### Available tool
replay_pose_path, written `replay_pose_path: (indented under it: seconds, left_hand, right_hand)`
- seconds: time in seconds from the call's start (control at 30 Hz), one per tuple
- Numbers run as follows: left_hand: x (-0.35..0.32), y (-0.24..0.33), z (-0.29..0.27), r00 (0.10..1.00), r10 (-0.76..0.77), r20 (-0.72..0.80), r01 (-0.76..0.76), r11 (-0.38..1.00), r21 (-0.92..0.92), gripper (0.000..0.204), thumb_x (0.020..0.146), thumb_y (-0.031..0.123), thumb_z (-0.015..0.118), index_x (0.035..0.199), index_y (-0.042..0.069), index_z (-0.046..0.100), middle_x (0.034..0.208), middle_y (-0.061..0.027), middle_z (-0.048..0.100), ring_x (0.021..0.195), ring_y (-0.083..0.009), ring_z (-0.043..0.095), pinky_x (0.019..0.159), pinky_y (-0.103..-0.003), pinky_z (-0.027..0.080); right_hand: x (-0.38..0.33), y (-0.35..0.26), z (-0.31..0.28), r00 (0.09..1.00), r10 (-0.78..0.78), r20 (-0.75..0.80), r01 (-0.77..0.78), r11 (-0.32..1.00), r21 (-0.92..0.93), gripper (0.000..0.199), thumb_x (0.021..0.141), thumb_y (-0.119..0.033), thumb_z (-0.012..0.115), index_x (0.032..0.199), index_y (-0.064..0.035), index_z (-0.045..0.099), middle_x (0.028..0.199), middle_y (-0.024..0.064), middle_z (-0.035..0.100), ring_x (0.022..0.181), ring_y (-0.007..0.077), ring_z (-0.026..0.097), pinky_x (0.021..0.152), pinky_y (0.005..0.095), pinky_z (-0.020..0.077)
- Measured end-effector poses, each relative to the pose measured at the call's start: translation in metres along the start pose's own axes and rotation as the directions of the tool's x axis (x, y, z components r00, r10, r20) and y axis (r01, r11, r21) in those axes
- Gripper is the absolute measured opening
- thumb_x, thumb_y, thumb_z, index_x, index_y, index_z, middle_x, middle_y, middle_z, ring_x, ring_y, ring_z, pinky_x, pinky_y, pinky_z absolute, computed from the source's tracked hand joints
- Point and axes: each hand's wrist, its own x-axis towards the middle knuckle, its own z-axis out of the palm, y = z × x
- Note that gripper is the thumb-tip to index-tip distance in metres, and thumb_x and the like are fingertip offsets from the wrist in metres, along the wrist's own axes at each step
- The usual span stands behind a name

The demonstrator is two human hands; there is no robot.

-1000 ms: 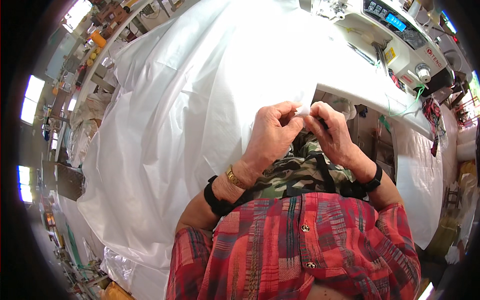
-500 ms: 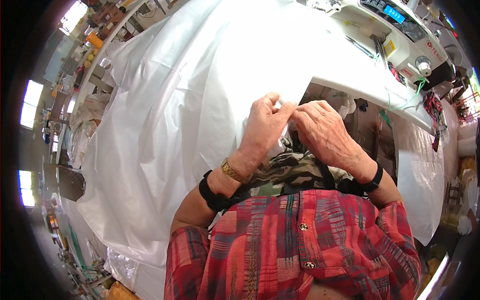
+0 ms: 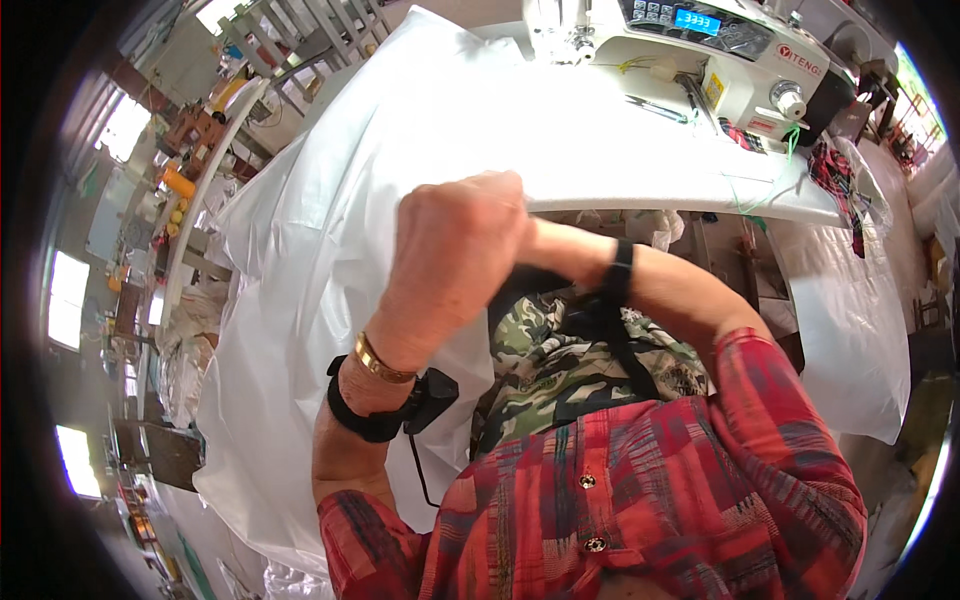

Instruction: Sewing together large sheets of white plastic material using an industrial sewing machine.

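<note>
A large white sheet [image 3: 300,240], glossy like plastic or coated cloth, drapes from the sewing machine table down over my left side. My left hand [image 3: 450,250] is raised in front of it with the fingers curled closed, slightly blurred. What those fingers hold, if anything, is hidden. My right hand [image 3: 532,240] reaches across to the left and lies mostly behind my left hand; its fingers are out of sight. The two hands overlap over my lap, near the table's front edge.
A white sewing machine [image 3: 700,50] with a lit blue display stands at the far right of the white table [image 3: 680,175]. Thin dark tools [image 3: 655,108] lie beside it. Green thread [image 3: 790,145] and plaid scraps [image 3: 832,170] hang at the right. A slatted chair [image 3: 300,40] stands behind.
Both hands have shifted left, and the left has turned and come up in front of the right. The sheet's edge has moved left, baring more of the table and my lap.
</note>
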Motion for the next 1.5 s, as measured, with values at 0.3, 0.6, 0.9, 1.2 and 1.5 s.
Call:
replay_pose_path:
  seconds: [0.3, 0.6, 0.9, 1.2, 1.5]
  left_hand:
    - [-0.071, -0.004, 0.057, 0.927, 0.117, 0.358, -0.147, 0.987, 0.059, 0.006, 0.079, 0.008, 0.058, 0.078, 0.005, 0.053, 0.070, -0.0096, 0.057, 0.065, -0.0267, 0.064, 0.054, -0.037, 0.049]
    - [-0.104, -0.008, 0.085, 0.992, 0.063, 0.107, -0.065, 0.998, 0.015, 0.007, 0.074, 0.004, 0.058, 0.080, 0.002, 0.055, 0.070, -0.0093, 0.051, 0.060, -0.0251, 0.058, 0.053, -0.036, 0.046]
    - [-0.111, 0.015, 0.080, 0.987, 0.157, 0.009, -0.157, 0.987, -0.032, 0.020, 0.080, 0.012, 0.066, 0.095, -0.001, 0.063, 0.076, -0.0112, 0.060, 0.069, -0.0251, 0.063, 0.061, -0.034, 0.049]
    - [-0.139, 0.009, 0.107, 0.623, -0.141, 0.769, 0.767, -0.080, -0.636, 0.084, 0.087, 0.027, 0.075, 0.150, 0.003, 0.026, 0.143, -0.0108, 0.047, 0.125, -0.0271, 0.052, 0.107, -0.038, 0.042]
    - [-0.155, 0.009, 0.112, 0.476, -0.469, 0.744, 0.095, -0.814, -0.573, 0.042, 0.090, 0.028, 0.072, 0.123, 0.010, 0.054, 0.127, -0.0091, 0.054, 0.128, -0.0290, 0.046, 0.105, -0.054, 0.044]
  right_hand:
    - [-0.057, 0.048, 0.048, 0.816, -0.551, 0.175, 0.494, 0.822, 0.284, 0.029, 0.093, -0.026, 0.056, 0.093, 0.0019, 0.063, 0.078, 0.0195, 0.067, 0.075, 0.0374, 0.065, 0.069, 0.0442, 0.0513]
    - [-0.102, 0.048, -0.067, 0.750, -0.651, 0.118, 0.611, 0.614, -0.500, 0.013, 0.083, -0.012, 0.062, 0.095, -0.0070, 0.060, 0.095, 0.0071, 0.061, 0.079, 0.0240, 0.062, 0.068, 0.0336, 0.0506]
    - [-0.085, 0.054, -0.055, 0.613, -0.751, 0.247, 0.742, 0.439, -0.507, 0.022, 0.082, -0.015, 0.061, 0.103, -0.0104, 0.065, 0.106, 0.0031, 0.062, 0.087, 0.0169, 0.065, 0.072, 0.0318, 0.0509]
    - [-0.080, 0.056, -0.054, 0.523, -0.810, 0.266, 0.816, 0.386, -0.430, 0.030, 0.076, -0.013, 0.067, 0.105, -0.0084, 0.067, 0.104, 0.0051, 0.065, 0.083, 0.0201, 0.064, 0.069, 0.0331, 0.0514]
    - [-0.074, 0.061, -0.052, 0.500, -0.792, 0.351, 0.832, 0.326, -0.448, 0.030, 0.075, -0.021, 0.063, 0.103, -0.0103, 0.066, 0.111, 0.0052, 0.063, 0.090, 0.0184, 0.064, 0.078, 0.0334, 0.0504]
